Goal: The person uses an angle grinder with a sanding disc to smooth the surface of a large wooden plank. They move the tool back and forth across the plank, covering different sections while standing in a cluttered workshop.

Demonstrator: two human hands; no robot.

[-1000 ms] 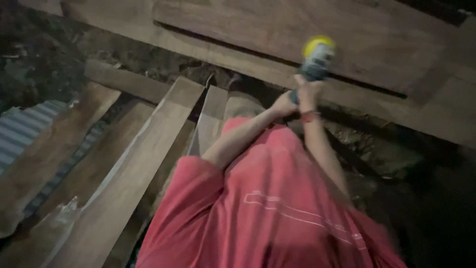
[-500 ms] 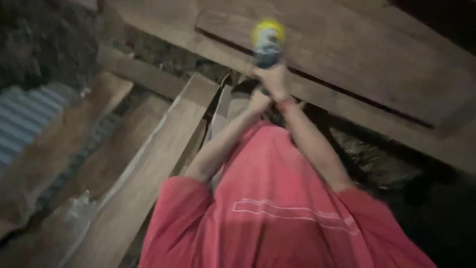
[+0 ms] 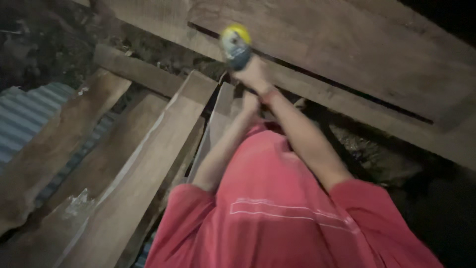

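A power tool (image 3: 235,45) with a yellow cap and a grey-blue body is held out in front of me, against a wide wooden plank (image 3: 347,54). My right hand (image 3: 254,74) is closed around its handle, with a red band at the wrist. My left hand (image 3: 250,102) comes up just under the right wrist. Blur hides whether it grips the tool or the wrist. Both arms reach out from my red shirt (image 3: 277,213).
Several long wooden planks (image 3: 144,168) lie side by side at lower left, with a cross beam (image 3: 134,69) over their far ends. Corrugated metal sheet (image 3: 22,119) shows at the left edge. Dark ground and rubble (image 3: 377,154) lie under the wide plank on the right.
The tool and both hands have shifted left in the view, and the view has swung, so more of the wide plank shows on the right. The grip looks unchanged.
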